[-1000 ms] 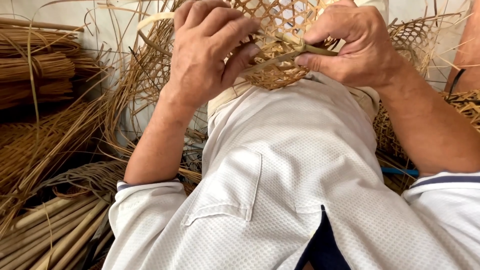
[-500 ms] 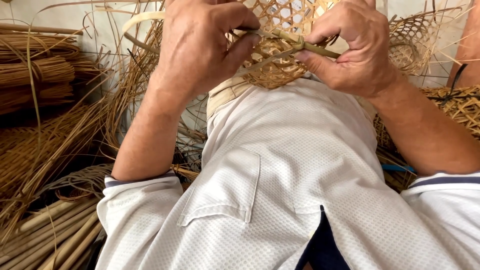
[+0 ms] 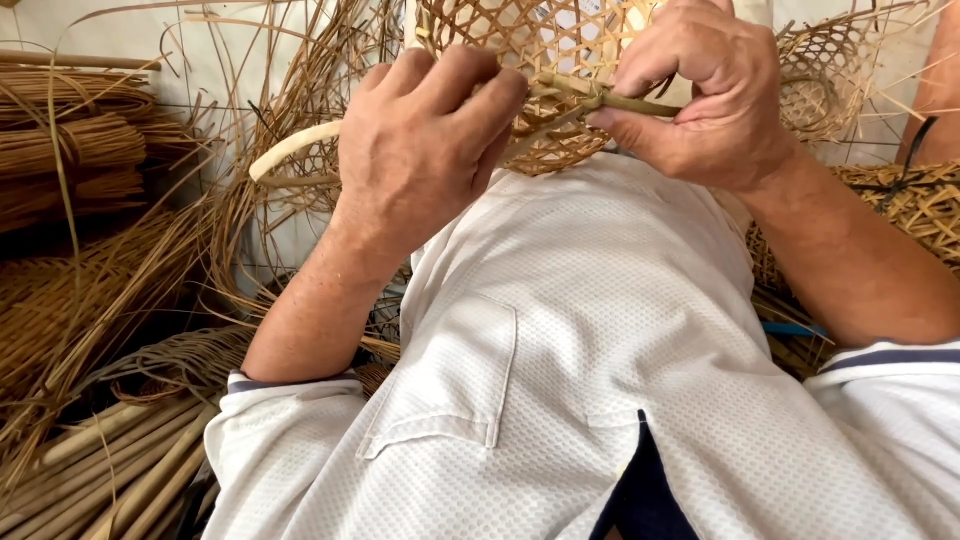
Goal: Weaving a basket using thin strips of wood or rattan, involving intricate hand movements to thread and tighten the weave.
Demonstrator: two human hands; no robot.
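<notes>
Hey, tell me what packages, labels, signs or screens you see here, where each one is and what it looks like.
None in view: no package, label, sign or screen.
What shows instead is unmarked: an open-weave bamboo basket at the top centre, tan, held by the left hand and right hand.
Bundles of brown cane strips lie at the left, with nothing tied on that looks like a tag.

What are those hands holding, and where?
Both hands, left hand and right hand, grip the woven basket at its rim; the right pinches a strip there.
</notes>
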